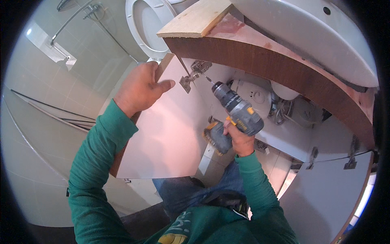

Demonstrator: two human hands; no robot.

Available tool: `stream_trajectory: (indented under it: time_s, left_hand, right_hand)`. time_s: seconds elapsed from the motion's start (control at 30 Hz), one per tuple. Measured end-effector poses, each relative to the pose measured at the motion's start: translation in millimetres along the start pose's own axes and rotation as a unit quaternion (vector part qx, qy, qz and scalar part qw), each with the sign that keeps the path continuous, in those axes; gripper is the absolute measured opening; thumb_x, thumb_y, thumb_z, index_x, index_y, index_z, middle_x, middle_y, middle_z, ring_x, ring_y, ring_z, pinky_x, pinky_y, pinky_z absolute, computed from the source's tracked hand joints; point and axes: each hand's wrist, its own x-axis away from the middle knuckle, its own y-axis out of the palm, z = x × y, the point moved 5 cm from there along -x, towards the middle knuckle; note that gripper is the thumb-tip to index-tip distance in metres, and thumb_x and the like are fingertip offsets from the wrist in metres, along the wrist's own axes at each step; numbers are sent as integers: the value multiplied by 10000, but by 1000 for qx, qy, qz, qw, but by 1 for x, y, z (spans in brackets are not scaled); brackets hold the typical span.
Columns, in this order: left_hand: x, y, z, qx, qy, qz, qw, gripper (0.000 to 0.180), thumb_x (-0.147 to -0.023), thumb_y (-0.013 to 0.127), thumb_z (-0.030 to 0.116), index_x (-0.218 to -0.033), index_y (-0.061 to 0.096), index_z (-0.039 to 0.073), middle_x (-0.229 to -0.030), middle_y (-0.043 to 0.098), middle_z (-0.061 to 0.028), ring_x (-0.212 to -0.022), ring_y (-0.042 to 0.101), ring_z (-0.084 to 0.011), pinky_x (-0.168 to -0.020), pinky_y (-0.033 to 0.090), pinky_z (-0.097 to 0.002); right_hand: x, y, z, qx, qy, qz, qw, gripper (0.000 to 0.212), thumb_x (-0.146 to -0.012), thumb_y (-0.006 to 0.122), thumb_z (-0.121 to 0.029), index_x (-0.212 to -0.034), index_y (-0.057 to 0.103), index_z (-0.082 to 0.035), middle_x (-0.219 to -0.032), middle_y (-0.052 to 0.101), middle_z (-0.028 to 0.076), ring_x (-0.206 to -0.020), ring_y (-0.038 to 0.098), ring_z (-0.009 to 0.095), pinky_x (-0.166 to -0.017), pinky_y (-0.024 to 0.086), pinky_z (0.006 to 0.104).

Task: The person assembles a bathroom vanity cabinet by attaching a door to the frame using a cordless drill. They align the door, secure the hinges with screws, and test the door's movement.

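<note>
My left hand (pixel 142 87) grips the top edge of an open white cabinet door (pixel 162 134), thumb on its inner face and fingers over the far side. A metal hinge (pixel 190 78) joins this door to the cabinet frame near its upper corner. In my right hand (pixel 239 139) is a grey and yellow cordless drill (pixel 237 107), held by its handle. The drill's bit points up and left, its tip close to the hinge; whether it touches a screw I cannot tell.
A brown curved cabinet front (pixel 260 61) runs below a white washbasin (pixel 317 36). Plywood (pixel 197 18) lies on the cabinet's top left. Inside are a white appliance (pixel 252 95) and hoses (pixel 284 112). Another open door (pixel 325 199) hangs at right. A toilet (pixel 148 24) stands behind.
</note>
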Motion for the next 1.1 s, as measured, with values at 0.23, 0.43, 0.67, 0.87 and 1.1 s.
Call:
stream_trajectory:
  time_s: [0.23, 0.43, 0.67, 0.87, 1.1]
  left_hand:
    - [-1, 2, -7, 6, 24, 2, 1000, 446, -858, 815, 313, -868, 623, -90, -703, 588, -198, -693, 599, -308, -669, 486, -442]
    - [0, -2, 1, -24, 4, -15, 1000, 450, -863, 816, 316, -892, 629, -92, -696, 534, -102, -689, 509, -186, -639, 445, -384]
    - [1, 0, 3, 8, 17, 4, 1000, 449, -859, 821, 325, -887, 634, -82, -689, 528, -101, -667, 502, -191, -619, 438, -391]
    - [-2, 1, -3, -18, -1, -19, 1000, 477, -865, 819, 328, -960, 647, -107, -741, 607, -152, -699, 573, -219, -659, 483, -401]
    - [0, 0, 1, -6, 13, 23, 1000, 424, -848, 825, 288, -848, 637, -92, -699, 615, -248, -673, 656, -358, -671, 507, -461]
  right_hand:
    - [-19, -16, -16, 74, -47, -35, 996, 255, -861, 734, -72, -1108, 714, -14, -833, 688, 40, -699, 648, 126, -678, 530, 308]
    - [-17, -4, -42, 24, 17, -39, 999, 269, -872, 719, -19, -1136, 697, 26, -933, 706, 53, -703, 627, 118, -637, 514, 283]
    - [-10, -20, -27, 74, -19, 24, 997, 226, -848, 775, -102, -1050, 709, -25, -909, 718, 54, -789, 684, 141, -734, 562, 332]
    - [0, -22, -19, 29, 18, -2, 999, 192, -867, 764, -97, -1031, 695, -25, -843, 700, 43, -748, 671, 133, -706, 548, 314]
    - [2, -8, -17, -33, 15, -16, 999, 282, -884, 693, -53, -1159, 671, 8, -870, 676, 66, -710, 638, 143, -678, 527, 308]
